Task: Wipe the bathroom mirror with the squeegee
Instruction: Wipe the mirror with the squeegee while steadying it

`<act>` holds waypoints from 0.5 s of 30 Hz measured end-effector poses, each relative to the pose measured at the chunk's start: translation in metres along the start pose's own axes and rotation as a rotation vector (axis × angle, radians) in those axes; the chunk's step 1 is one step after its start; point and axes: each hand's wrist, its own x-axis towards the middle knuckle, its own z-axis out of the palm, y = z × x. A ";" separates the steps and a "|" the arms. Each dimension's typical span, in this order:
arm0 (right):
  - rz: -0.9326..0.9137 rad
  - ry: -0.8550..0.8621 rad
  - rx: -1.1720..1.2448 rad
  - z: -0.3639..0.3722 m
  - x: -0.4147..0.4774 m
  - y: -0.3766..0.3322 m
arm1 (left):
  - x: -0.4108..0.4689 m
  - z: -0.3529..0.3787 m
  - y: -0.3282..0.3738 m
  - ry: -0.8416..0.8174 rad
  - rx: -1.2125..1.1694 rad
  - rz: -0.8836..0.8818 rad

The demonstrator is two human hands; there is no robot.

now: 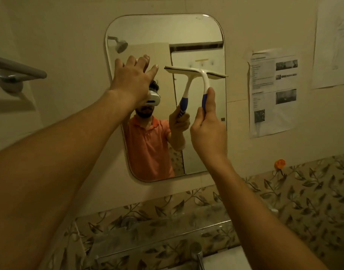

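Observation:
A rounded rectangular mirror [163,30] hangs on the beige wall ahead. My right hand [208,123] grips the blue handle of a white squeegee [204,76]. Its blade lies level against the glass at mid-height on the mirror's right side, and its reflection shows beside it. My left hand [133,78] rests flat on the mirror's upper left part, fingers spread, holding nothing. The mirror reflects a person in an orange shirt and a shower head.
A grey towel bar [17,69] juts from the wall at the left. Printed papers [272,92] are stuck to the wall right of the mirror. Below are leaf-patterned tiles, a glass shelf [163,236], an orange hook [280,164] and a tap [198,254].

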 end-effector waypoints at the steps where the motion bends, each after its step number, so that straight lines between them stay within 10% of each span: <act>1: 0.019 0.002 -0.011 0.003 -0.009 0.002 | 0.000 0.001 0.000 0.006 0.001 0.001; 15: 0.142 -0.082 -0.094 0.043 -0.175 0.067 | -0.004 0.001 0.006 0.064 0.014 0.008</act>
